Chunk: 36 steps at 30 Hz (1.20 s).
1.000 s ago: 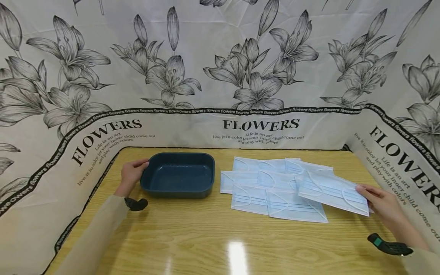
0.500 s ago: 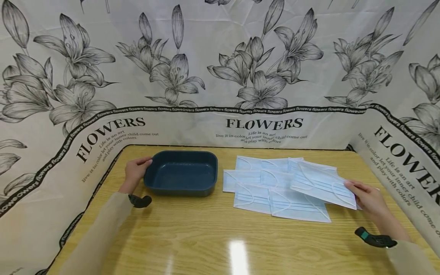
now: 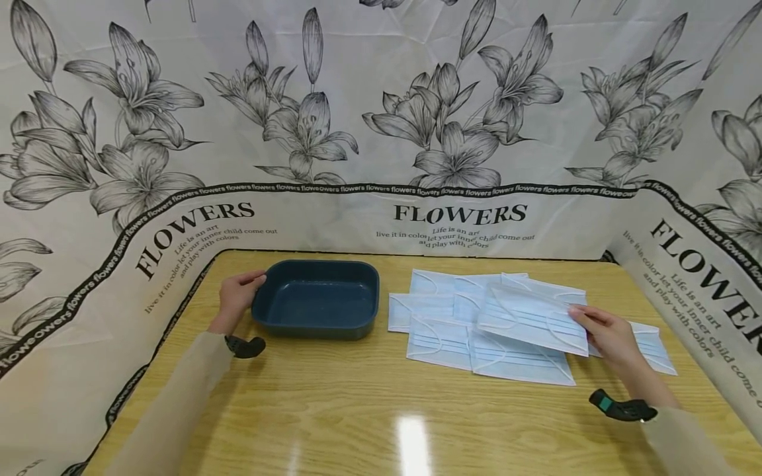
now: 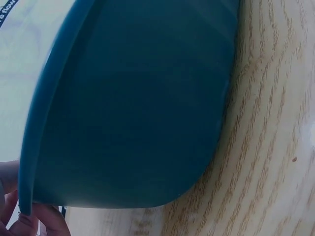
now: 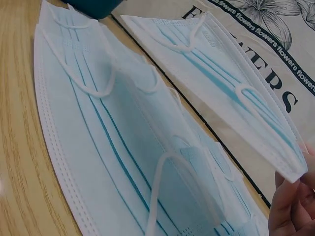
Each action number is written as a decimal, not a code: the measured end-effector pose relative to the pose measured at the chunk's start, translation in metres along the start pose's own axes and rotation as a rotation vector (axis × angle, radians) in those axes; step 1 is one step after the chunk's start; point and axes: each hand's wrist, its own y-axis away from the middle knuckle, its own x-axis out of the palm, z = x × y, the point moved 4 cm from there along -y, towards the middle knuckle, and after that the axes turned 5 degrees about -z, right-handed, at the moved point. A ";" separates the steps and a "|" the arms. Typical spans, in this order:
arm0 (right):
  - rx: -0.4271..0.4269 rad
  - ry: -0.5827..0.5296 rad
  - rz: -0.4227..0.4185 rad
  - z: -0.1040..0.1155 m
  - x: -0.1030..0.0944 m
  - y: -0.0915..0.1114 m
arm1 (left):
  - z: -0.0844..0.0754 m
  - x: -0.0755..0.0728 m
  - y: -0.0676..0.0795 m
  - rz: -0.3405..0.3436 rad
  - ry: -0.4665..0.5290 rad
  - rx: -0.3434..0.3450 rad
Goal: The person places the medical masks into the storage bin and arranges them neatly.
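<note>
My left hand (image 3: 235,301) pinches the left rim of a dark blue rectangular basin (image 3: 315,301), which rests on the table; the left wrist view shows the fingers on both sides of that rim (image 4: 37,142). Between thumb and fingers, my right hand (image 3: 613,337) pinches one end of a light blue face mask (image 3: 532,317). This mask hangs raised and tilted above several other face masks (image 3: 518,360) that overlap on the table. In the right wrist view the held mask (image 5: 221,83) stands apart from the pile (image 5: 98,132).
One mask (image 3: 651,347) lies at the right, partly behind my right wrist. The wooden table (image 3: 333,410) ends at a white cloth backdrop (image 3: 333,225) with flower prints, behind and on both sides. Each wrist wears a black band (image 3: 622,405).
My right hand has moved left with the held mask, uncovering a mask lying at the right. The left hand keeps its grip on the basin's rim. The head view has shifted slightly.
</note>
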 end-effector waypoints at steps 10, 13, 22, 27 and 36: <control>0.003 -0.075 0.049 0.007 0.029 0.003 | 0.002 0.000 -0.001 -0.007 0.021 -0.008; 0.029 -0.106 0.053 0.009 0.035 0.005 | 0.002 0.000 0.000 -0.013 0.021 0.001; -0.027 -0.102 0.085 0.019 0.055 0.013 | 0.003 0.002 0.001 0.000 0.050 -0.020; -0.020 -0.057 0.062 0.023 0.067 0.015 | 0.004 0.002 0.000 -0.002 0.065 -0.026; -0.010 -0.113 0.088 0.027 0.085 0.018 | 0.004 0.004 0.002 -0.019 0.072 -0.024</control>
